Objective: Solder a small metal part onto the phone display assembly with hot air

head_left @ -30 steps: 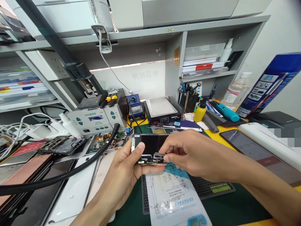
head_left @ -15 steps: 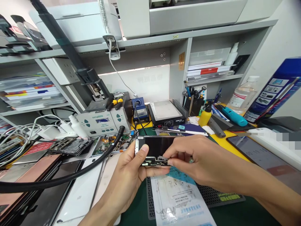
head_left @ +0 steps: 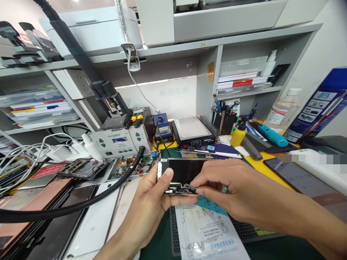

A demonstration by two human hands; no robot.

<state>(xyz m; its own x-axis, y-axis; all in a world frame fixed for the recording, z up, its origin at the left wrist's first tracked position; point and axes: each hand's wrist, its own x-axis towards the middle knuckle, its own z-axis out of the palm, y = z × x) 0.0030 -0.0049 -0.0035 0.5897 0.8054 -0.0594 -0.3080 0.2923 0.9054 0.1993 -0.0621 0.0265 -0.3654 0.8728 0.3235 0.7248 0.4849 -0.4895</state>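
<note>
My left hand (head_left: 154,195) is closed round the left end of a disassembled phone (head_left: 183,170), thumb on the front and fingers underneath. The phone's dark screen faces me, and bare metal and board parts show along its near edge. My right hand (head_left: 227,182) pinches a small slotted metal piece, which looks like a razor blade (head_left: 188,186), against that near edge. Fingers hide much of the blade and the phone's right end. Something small, greenish and metallic shows by the curled fingers of the right hand; I cannot make out what it is.
Below the hands lies a printed sheet (head_left: 207,231) on a green mat. A black hose (head_left: 119,184) arcs across the left, over several phones. A tray of small parts (head_left: 116,168), a heating plate (head_left: 193,128) and a yellow bottle (head_left: 238,134) stand behind.
The phone and both hands sit slightly lower and further right in view, as does the whole scene. The blade shows less between the right fingers and lies flatter along the phone's near edge.
</note>
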